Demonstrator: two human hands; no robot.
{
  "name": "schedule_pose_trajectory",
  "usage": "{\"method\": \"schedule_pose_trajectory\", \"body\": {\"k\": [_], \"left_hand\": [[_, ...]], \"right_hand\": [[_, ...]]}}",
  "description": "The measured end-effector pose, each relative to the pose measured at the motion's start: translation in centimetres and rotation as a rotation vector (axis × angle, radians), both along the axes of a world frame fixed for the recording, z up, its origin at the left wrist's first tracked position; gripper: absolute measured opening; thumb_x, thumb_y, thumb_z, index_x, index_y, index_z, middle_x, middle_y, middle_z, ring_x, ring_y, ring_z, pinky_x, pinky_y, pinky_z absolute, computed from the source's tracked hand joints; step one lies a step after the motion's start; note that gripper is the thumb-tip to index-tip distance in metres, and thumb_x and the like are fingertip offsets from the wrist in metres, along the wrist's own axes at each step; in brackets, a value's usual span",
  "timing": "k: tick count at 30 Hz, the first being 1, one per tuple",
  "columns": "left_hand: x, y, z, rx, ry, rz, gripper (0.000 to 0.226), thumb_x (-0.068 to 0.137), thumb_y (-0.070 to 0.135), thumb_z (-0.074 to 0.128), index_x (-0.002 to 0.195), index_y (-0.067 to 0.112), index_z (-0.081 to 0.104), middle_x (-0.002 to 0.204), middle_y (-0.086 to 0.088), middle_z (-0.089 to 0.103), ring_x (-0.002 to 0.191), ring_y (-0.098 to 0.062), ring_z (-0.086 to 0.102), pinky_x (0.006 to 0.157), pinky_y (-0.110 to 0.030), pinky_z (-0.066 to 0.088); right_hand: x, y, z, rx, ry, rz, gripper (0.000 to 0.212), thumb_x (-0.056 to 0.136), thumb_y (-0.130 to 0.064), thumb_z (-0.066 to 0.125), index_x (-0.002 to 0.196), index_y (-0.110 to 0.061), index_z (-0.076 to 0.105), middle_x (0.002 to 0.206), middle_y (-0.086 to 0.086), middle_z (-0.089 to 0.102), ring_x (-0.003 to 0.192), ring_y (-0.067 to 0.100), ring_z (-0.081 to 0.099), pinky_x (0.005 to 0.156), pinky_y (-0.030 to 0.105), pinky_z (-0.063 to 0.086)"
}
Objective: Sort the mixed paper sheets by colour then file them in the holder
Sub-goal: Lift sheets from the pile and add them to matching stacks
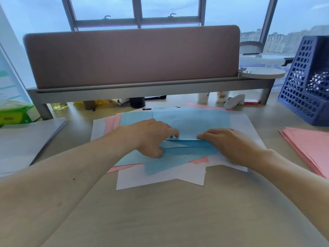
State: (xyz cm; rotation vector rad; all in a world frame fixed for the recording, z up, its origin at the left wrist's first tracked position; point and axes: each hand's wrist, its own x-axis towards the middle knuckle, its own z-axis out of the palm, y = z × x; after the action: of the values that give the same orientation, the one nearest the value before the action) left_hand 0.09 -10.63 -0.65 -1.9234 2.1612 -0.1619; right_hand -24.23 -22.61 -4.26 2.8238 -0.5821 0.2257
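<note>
Head view: mixed pile (160,179) lies mid-desk (178,220), top blue sheet (192,122) uppermost. Left hand (153,138) & right hand (229,147) have fingers curled close together, pinching its near edge.

Risk: a pink sheet beneath clings and rides along, spoiling the sort.

Count: 2 hands, 1 holder (306,90), 1 pink stack (309,147), 1 white stack (26,139). Blues in pile approx 4, exact no. unclear.

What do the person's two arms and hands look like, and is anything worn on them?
Both forearms are bare to the frame's edge: no sleeves, gloves, watch or bracelet show. The left hand seems to carry a thin ring on one finger, too small to confirm. The right hand shows nothing worn.
</note>
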Motion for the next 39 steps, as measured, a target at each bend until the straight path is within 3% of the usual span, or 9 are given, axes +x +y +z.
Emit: {"method": "schedule_pose_trajectory", "body": {"k": [5, 7, 11, 16, 20, 25, 28, 32, 39], "left_hand": [[0.3, 0.0, -2.3, -0.29, 0.163, 0.09, 0.044, 0.094, 0.048, 0.055, 0.136, 0.036, 0.052, 0.138, 0.007, 0.057, 0.118, -0.024, 0.058, 0.097, -0.04, 0.048], [0.9, 0.0, -3.1, -0.369, 0.221, 0.071, 0.03, 0.101, 0.037, 0.05, 0.128, 0.032, 0.064, 0.133, 0.007, 0.062, 0.115, -0.026, 0.061, 0.092, -0.042, 0.051], [2.7, 2.3, -2.8, -0.548, 0.337, 0.014, 0.031, 0.102, 0.03, 0.048, 0.119, 0.023, 0.073, 0.117, 0.003, 0.073, 0.102, -0.027, 0.067, 0.083, -0.042, 0.055], [5.4, 7.7, -3.0, -0.657, 0.345, -0.005, 0.019, 0.096, 0.023, 0.065, 0.11, 0.02, 0.078, 0.109, 0.005, 0.076, 0.095, -0.017, 0.072, 0.079, -0.035, 0.06], [7.4, 10.6, -3.9, -0.61, 0.428, 0.181, 0.024, 0.095, 0.027, 0.068, 0.117, 0.022, 0.076, 0.12, 0.006, 0.072, 0.108, -0.015, 0.067, 0.087, -0.029, 0.055], [7.5, 12.2, -4.2, -0.282, 0.468, 0.314, 0.069, 0.082, 0.069, 0.065, 0.143, 0.04, 0.048, 0.14, 0.025, 0.044, 0.126, 0.0, 0.04, 0.11, -0.028, 0.036], [8.0, 12.0, -3.9, -0.206, 0.444, 0.299, 0.072, 0.083, 0.07, 0.065, 0.145, 0.046, 0.04, 0.143, 0.021, 0.043, 0.122, -0.003, 0.045, 0.105, -0.027, 0.044], [8.6, 11.6, -2.4, -0.128, 0.34, 0.223, 0.069, 0.083, 0.067, 0.065, 0.144, 0.044, 0.042, 0.136, 0.02, 0.049, 0.11, -0.005, 0.049, 0.093, -0.023, 0.046], [8.4, 10.5, -0.6, -0.02, 0.166, 0.215, 0.067, 0.081, 0.061, 0.065, 0.142, 0.045, 0.041, 0.124, 0.022, 0.048, 0.101, -0.007, 0.042, 0.085, -0.025, 0.037]], "right_hand": [[0.0, -0.5, -0.8, 0.12, -0.145, 0.097, 0.049, 0.097, -0.005, 0.059, 0.14, -0.029, 0.055, 0.143, -0.007, 0.055, 0.124, 0.019, 0.058, 0.105, 0.035, 0.046], [0.3, -0.3, -0.6, 0.151, -0.164, 0.126, 0.037, 0.103, -0.025, 0.05, 0.139, -0.03, 0.055, 0.141, -0.009, 0.055, 0.124, 0.016, 0.057, 0.106, 0.032, 0.045], [1.1, 0.1, 0.4, 0.169, -0.072, 0.029, 0.056, 0.094, -0.063, 0.043, 0.144, -0.037, 0.045, 0.139, -0.016, 0.054, 0.119, 0.013, 0.056, 0.099, 0.032, 0.045], [4.4, 1.2, 0.7, 0.144, -0.213, 0.011, 0.037, 0.095, -0.051, 0.056, 0.128, -0.034, 0.06, 0.124, -0.013, 0.067, 0.11, 0.018, 0.063, 0.09, 0.036, 0.051], [7.6, 2.1, -0.7, 0.215, -0.233, 0.041, 0.03, 0.099, -0.049, 0.045, 0.113, -0.034, 0.066, 0.111, -0.011, 0.072, 0.102, 0.022, 0.065, 0.086, 0.043, 0.053], [8.3, 2.4, -1.5, 0.25, -0.213, 0.061, 0.042, 0.099, -0.047, 0.032, 0.109, -0.029, 0.068, 0.108, -0.009, 0.072, 0.099, 0.024, 0.065, 0.083, 0.044, 0.053], [7.9, 2.4, -1.3, 0.268, -0.195, 0.059, 0.036, 0.099, -0.051, 0.039, 0.111, -0.034, 0.068, 0.112, -0.017, 0.07, 0.103, 0.019, 0.065, 0.087, 0.041, 0.052], [6.9, 3.2, -0.9, 0.274, -0.167, 0.055, 0.06, 0.081, -0.077, 0.042, 0.12, -0.037, 0.065, 0.121, -0.025, 0.064, 0.111, 0.008, 0.06, 0.097, 0.034, 0.048], [7.3, 3.4, 2.1, 0.104, 0.033, 0.198, 0.063, 0.079, -0.068, 0.061, 0.131, -0.033, 0.059, 0.126, -0.016, 0.062, 0.114, 0.013, 0.058, 0.098, 0.025, 0.04]]}}
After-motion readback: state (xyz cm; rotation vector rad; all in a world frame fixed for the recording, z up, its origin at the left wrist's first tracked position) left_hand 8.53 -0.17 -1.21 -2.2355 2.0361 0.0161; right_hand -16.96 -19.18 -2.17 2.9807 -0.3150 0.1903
